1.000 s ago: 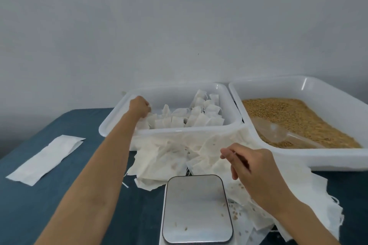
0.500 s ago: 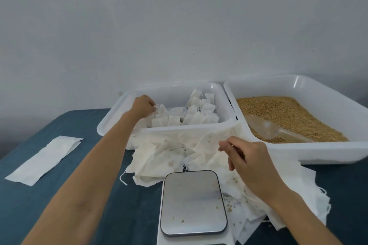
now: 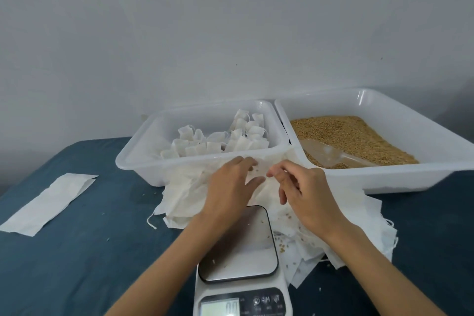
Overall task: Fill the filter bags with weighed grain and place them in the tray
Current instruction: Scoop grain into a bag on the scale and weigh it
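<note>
Both hands over the pile of empty bags [image 3: 184, 195], between scale [image 3: 238, 244] and tray [image 3: 143, 161]. Left hand [image 3: 230, 187] lies flat, fingers straight, pressing on the top bag [image 3: 259, 170]. Right hand [image 3: 305, 195] has fingers curled, thumb and forefinger seemingly pinching that bag's edge; contact too small to confirm. Bags are thin, limp, very light, likely cling together and tear easily, so pinch one corner or the open lip and peel a single layer. Filled bags [image 3: 218, 141] sit in the tray. Grain [image 3: 359, 136] with scoop [image 3: 331, 154] is in the right bin [image 3: 384, 177]. Scale plate holds only stray grains.
</note>
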